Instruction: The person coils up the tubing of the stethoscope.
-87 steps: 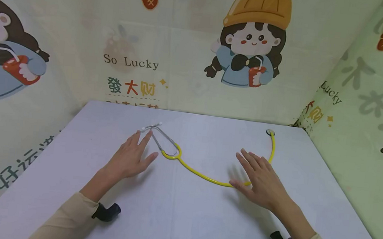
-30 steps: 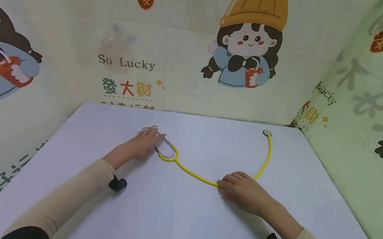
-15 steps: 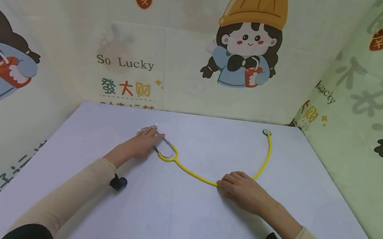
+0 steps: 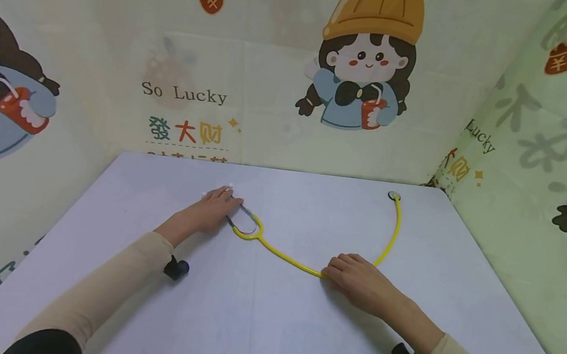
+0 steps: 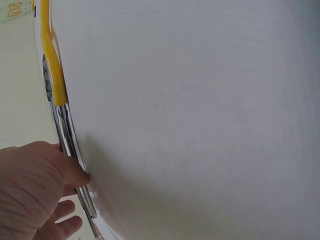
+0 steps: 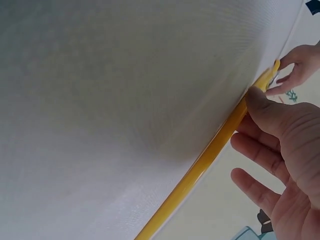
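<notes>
A stethoscope with yellow tubing (image 4: 285,256) lies stretched in a curve across the white table. Its round chest piece (image 4: 394,196) rests near the back right edge. At the other end, my left hand (image 4: 207,210) pinches the metal ear tubes (image 5: 68,131), covering part of them in the head view; the thumb lies across them in the left wrist view. My right hand (image 4: 362,284) pinches the middle of the yellow tubing between thumb and forefinger. In the right wrist view its remaining fingers (image 6: 255,187) are loosely bent beside the tubing.
The white tabletop (image 4: 247,323) ends at a back edge against a printed cloth (image 4: 272,83), which also hangs at both sides. Dark wrist-camera mounts (image 4: 177,269) stick out from the beige sleeves (image 4: 95,290).
Both hands first hovered with fingers spread over the stethoscope. They came down, the left onto the ear tubes and the right onto the yellow tubing. Over the last second they barely move.
</notes>
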`<state>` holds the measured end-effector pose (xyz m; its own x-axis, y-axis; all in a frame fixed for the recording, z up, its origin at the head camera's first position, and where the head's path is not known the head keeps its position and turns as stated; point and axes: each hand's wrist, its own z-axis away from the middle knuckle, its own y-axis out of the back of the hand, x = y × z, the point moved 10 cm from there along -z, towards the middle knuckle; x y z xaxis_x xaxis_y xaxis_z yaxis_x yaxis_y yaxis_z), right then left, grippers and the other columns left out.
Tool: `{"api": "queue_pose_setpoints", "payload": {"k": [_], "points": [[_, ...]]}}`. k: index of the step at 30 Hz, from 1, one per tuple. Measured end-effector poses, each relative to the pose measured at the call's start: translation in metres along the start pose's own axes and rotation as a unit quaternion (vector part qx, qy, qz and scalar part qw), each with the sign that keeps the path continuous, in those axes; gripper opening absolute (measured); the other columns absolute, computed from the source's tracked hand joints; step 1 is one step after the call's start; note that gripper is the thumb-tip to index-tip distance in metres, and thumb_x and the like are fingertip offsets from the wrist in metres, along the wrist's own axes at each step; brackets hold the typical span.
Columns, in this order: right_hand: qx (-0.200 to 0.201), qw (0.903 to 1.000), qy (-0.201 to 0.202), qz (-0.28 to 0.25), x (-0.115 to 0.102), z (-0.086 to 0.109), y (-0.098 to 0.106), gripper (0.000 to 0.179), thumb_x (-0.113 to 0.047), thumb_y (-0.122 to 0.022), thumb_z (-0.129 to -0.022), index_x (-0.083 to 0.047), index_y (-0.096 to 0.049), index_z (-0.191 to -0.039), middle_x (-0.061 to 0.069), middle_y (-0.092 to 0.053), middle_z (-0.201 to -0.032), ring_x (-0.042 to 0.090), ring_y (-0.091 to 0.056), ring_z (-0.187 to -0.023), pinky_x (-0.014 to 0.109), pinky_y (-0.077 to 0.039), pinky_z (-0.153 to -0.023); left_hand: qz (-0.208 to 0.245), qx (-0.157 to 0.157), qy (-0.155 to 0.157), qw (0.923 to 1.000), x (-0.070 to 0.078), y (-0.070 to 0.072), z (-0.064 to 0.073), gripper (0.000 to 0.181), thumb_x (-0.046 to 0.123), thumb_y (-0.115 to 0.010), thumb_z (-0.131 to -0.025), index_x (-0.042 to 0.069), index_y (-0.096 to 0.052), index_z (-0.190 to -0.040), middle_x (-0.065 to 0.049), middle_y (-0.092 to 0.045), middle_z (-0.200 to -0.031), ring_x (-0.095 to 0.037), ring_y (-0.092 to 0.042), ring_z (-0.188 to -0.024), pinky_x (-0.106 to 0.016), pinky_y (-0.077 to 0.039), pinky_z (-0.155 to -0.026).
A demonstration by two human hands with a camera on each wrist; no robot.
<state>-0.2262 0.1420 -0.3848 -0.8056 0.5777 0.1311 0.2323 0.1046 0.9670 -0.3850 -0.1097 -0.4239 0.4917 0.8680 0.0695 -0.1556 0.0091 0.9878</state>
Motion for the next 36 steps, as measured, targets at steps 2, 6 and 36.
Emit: {"api": "queue_pose_setpoints", "payload": {"k": [2,6,36], "points": [[-0.005,1.0,-0.004,0.002,0.0,-0.001,-0.001,0.02,-0.013,-0.082,-0.086,-0.014,-0.07,-0.101,-0.006,-0.061,-0.091,0.014,-0.057,-0.086,0.034,-0.052,-0.086,0.0,-0.002,0.005,1.0,-0.002,0.0,-0.001,0.06,-0.006,-0.057,-0.098,0.008,-0.043,-0.154,-0.027,-0.033,-0.159,-0.047,-0.018,-0.153,-0.059,-0.02,-0.121],[-0.016,0.9998,-0.009,0.002,0.001,-0.003,-0.004,0.018,-0.014,-0.083,-0.086,-0.015,-0.069,-0.097,-0.006,-0.059,-0.088,0.013,-0.055,-0.085,0.034,-0.052,-0.085,0.001,-0.002,0.012,0.9999,-0.005,0.0,-0.002,0.056,-0.005,-0.057,-0.099,0.01,-0.047,-0.152,-0.025,-0.04,-0.154,-0.045,-0.023,-0.151,-0.057,-0.023,-0.12],[0.029,0.9946,-0.084,-0.052,0.014,-0.005,0.014,0.035,-0.011,-0.08,-0.087,-0.011,-0.069,-0.12,-0.004,-0.066,-0.075,0.012,-0.057,-0.066,0.023,-0.044,-0.055,0.018,-0.025,-0.024,0.9993,-0.009,0.0,0.014,0.042,0.002,-0.059,-0.102,0.01,-0.058,-0.142,-0.015,-0.056,-0.118,-0.029,-0.053,-0.113,-0.044,-0.049,-0.099]]}}
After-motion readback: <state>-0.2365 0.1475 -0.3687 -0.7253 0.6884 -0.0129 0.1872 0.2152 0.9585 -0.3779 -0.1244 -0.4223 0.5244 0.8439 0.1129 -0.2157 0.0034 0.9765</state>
